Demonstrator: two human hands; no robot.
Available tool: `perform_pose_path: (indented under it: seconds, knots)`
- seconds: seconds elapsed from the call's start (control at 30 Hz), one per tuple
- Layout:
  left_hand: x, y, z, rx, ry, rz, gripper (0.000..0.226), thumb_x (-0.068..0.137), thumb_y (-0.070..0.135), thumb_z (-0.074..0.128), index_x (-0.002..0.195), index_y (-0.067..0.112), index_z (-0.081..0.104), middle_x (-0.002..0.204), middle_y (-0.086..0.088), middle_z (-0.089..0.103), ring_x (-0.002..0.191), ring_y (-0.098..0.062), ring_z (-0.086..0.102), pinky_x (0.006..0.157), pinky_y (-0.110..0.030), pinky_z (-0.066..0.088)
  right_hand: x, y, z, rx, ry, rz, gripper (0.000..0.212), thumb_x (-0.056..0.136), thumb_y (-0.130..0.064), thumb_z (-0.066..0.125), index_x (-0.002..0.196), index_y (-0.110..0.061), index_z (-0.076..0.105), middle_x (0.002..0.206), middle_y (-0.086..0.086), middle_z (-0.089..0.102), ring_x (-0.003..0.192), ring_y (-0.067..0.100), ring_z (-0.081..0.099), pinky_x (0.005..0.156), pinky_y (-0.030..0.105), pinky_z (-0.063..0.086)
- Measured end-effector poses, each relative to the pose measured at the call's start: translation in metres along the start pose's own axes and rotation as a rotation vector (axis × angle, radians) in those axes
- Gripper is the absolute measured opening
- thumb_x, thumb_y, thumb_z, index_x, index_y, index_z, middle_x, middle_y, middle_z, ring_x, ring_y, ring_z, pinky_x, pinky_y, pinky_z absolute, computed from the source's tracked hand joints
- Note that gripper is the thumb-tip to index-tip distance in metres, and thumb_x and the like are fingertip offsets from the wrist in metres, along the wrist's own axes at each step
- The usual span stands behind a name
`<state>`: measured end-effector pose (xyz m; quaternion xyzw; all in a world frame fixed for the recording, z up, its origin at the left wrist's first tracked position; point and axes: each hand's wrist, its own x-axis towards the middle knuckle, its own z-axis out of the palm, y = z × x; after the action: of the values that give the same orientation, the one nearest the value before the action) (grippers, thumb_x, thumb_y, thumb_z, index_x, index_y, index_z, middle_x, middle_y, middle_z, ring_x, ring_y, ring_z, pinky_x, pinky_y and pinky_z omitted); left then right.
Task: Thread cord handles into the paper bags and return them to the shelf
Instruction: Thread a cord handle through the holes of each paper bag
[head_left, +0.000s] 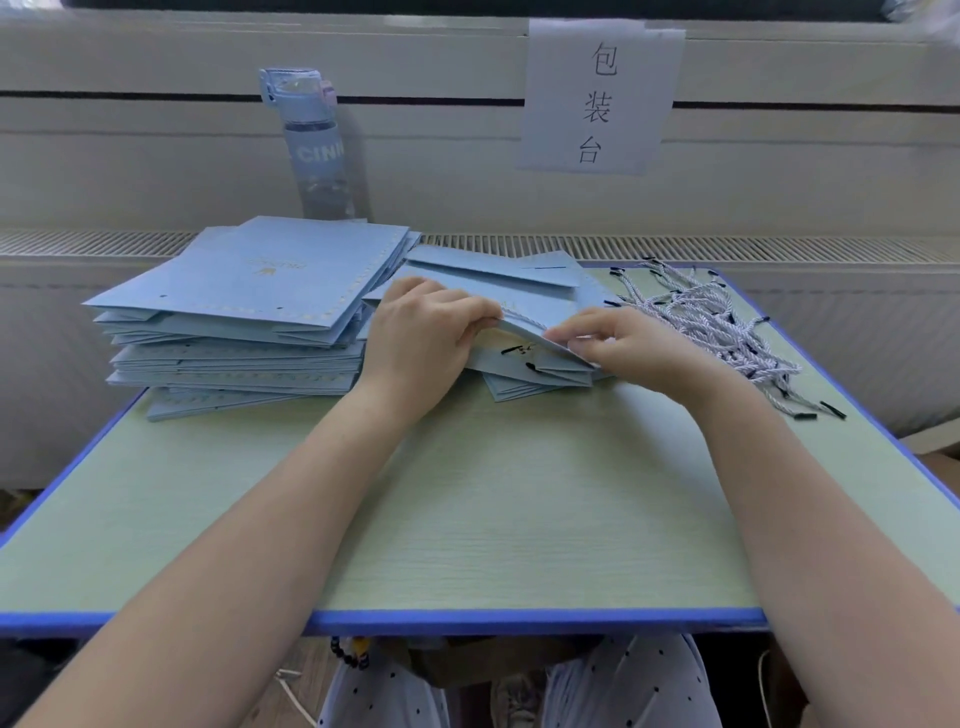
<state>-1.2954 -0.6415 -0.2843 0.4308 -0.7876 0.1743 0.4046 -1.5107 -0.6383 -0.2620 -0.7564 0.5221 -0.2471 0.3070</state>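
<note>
nearest, under the front edge of the desk (467, 519), there is dotted cloth (623, 686) over the knees and a string of dark beads (349, 656); the rest down there is too dark to make out. both forearms reach across the desk to the paper bag (540, 312), which lies flat on top of a small pile of bags (524, 387).

the left hand (421, 332) grips the bag's near left edge; its fingers curl over the rim and the tips are hidden under the paper. the right hand (623, 348) pinches the bag's near right rim with bent fingers. if a cord end is also inside this pinch, i cannot tell. a short piece of twisted cord (522, 318) shows along the rim between the two hands, and two black cord tips (514, 349) lie just below it.

left of the bag, touching its pile, stands a taller stack of bags (249, 291). right of the bag is a heap of loose cords (711, 322), near but apart. behind the bag and to the left, a water bottle (317, 145) stands; its foot is hidden by the stack and its print is cut off. behind the bag, higher, hangs a paper sign (597, 93).
</note>
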Motion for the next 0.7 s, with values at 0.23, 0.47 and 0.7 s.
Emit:
perform_pose_path:
  seconds: [0.23,0.47,0.7]
  knots:
    - [0.0015,0.0008,-0.0015,-0.027,0.007,-0.038,0.022,0.09,0.025,0.055,0.087,0.016,0.075,0.076,0.002,0.073,0.066,-0.023,0.064,0.08,-0.033,0.043,0.0029,0.0067,-0.0008,-0.145,0.139,0.005,0.009,0.097,-0.018,0.046,0.092,-0.019,0.053,0.077,-0.012,0.048,0.07,0.007,0.045,0.056,0.009,0.032]
    - [0.0036,0.0015,-0.0034,-0.081,0.019,-0.07,0.025,0.089,0.025,0.051,0.087,0.014,0.073,0.071,0.003,0.071,0.063,-0.021,0.063,0.079,-0.031,0.041,0.0071,0.0037,0.0033,-0.013,0.318,-0.018,0.011,0.1,-0.012,0.038,0.094,-0.012,0.048,0.077,-0.009,0.05,0.071,0.012,0.047,0.069,0.03,0.04]
    - [0.0057,0.0036,-0.0031,-0.093,0.053,-0.056,0.013,0.087,0.016,0.061,0.088,0.011,0.074,0.07,0.001,0.071,0.061,-0.022,0.063,0.077,-0.029,0.04,0.0095,0.0078,0.0027,-0.067,0.518,-0.028,0.011,0.099,-0.011,0.038,0.095,-0.014,0.047,0.073,-0.005,0.047,0.064,0.007,0.042,0.051,0.007,0.032]
